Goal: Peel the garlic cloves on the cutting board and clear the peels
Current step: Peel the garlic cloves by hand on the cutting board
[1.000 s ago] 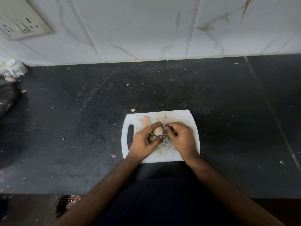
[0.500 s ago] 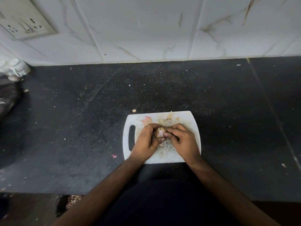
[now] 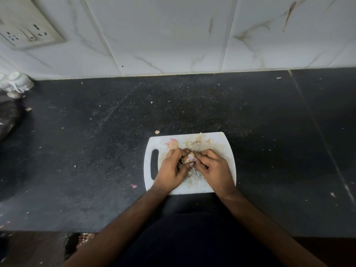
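Both hands (image 3: 194, 166) shifted up, pinching garlic clove (image 3: 189, 157)

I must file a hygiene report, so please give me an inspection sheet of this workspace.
Surface: dark counter, speckled with crumbs.
Job's things: white cutting board; garlic clove held above it; peels at its far edge.
Clutter: pink scrap on the counter, left of the board.
Grippers: left hand and right hand both pinch the clove.
Cables: nothing seen.
Surroundings: tiled wall, socket plate.
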